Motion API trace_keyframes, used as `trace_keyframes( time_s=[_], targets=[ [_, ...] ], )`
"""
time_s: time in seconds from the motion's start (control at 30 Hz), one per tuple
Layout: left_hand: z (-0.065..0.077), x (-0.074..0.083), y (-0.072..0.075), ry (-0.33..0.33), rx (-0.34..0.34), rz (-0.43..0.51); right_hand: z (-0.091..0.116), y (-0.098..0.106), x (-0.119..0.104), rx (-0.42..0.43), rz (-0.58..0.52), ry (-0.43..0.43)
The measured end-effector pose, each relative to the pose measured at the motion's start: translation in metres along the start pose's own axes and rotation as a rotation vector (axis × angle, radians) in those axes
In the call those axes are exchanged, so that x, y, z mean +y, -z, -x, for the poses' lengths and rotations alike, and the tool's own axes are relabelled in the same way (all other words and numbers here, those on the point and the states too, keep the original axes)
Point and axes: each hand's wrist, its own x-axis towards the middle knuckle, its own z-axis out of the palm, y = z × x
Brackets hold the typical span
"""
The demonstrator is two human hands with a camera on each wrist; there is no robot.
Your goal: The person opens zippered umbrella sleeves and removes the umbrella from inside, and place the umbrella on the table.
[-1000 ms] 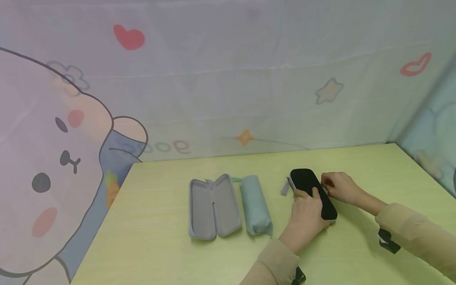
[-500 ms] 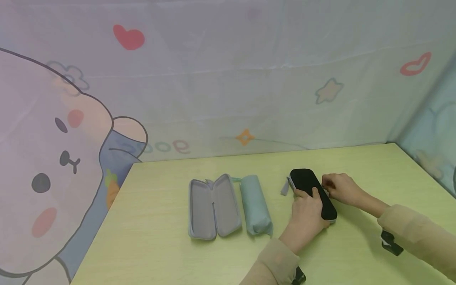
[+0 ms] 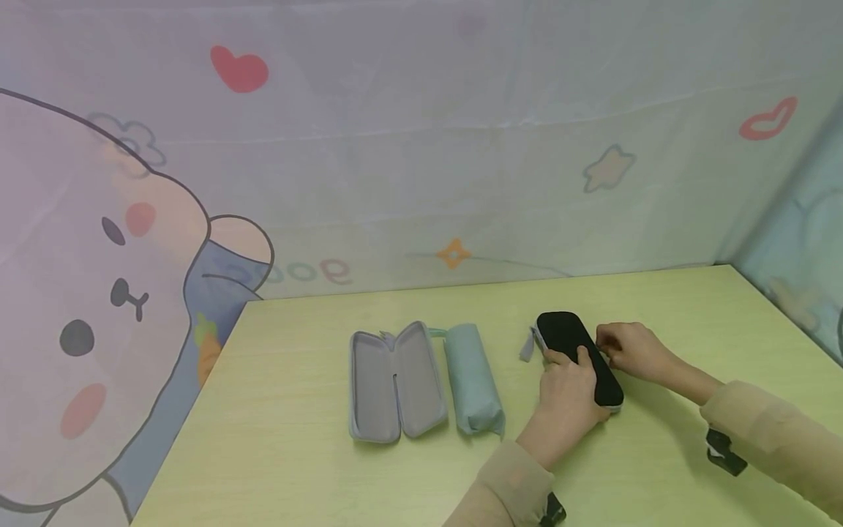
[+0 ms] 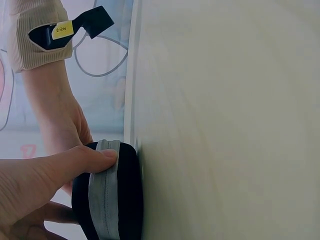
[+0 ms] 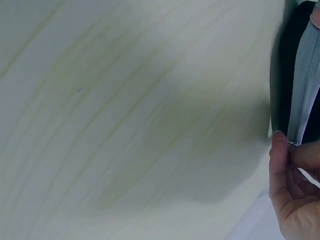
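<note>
A black zip-up pencil case (image 3: 568, 331) with a grey zipper band (image 4: 104, 200) lies at an angle on the right of the table. My left hand (image 3: 568, 395) steadies it from the near side, fingertips on its top and thumb on the band at the near end. On the case's right side, thumb and fingers of my right hand (image 3: 631, 350) pinch the zipper pull (image 5: 293, 144); the pull is mostly covered by them. A grey tab (image 3: 527, 345) sticks out at the far left of the case.
Left of the hands stands a pale green cylindrical pouch (image 3: 471, 380). Beside it a grey case (image 3: 375, 388) lies spread wide on the yellow table (image 3: 283, 454). A printed cloth (image 3: 408, 183) hangs behind the table's back edge.
My right hand has slid slightly toward the near end along the case's right side, its sleeve shifting right and down. The left hand and the case stay put.
</note>
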Motion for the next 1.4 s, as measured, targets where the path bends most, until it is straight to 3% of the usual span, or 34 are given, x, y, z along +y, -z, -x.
trace_keyframes(
  time_s=[1.4],
  targets=[
    [0.001,0.000,-0.001,0.002,-0.014,-0.008,0.016,0.000,-0.004,-0.015,-0.020,-0.016]
  ],
)
